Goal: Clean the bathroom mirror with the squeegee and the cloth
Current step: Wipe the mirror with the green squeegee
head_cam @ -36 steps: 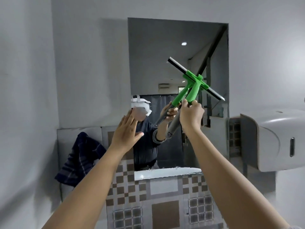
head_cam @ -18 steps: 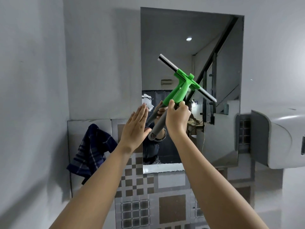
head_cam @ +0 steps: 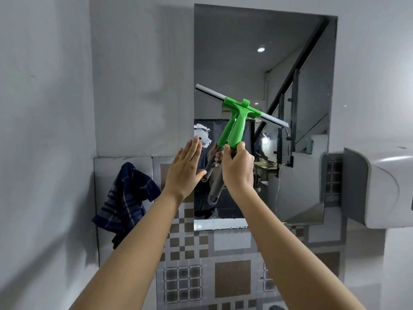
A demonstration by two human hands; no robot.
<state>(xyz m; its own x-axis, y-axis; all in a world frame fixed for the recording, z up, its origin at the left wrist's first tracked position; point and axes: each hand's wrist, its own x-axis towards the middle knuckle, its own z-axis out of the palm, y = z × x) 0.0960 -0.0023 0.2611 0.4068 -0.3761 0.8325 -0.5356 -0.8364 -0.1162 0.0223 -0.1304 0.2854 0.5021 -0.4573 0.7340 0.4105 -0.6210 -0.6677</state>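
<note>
Tall wall mirror (head_cam: 290, 63). Left of the mirror, a dark plaid cloth (head_cam: 125, 198) hangs untouched. On the mirror's left half sits a green squeegee (head_cam: 237, 121), blade sloping down to the right. The right hand (head_cam: 238, 168) grips its handle. The left hand (head_cam: 186, 168) is flat, fingers straight, at the mirror's left edge. Uneven pressure on the slanted blade would probably leave streaks.
</note>
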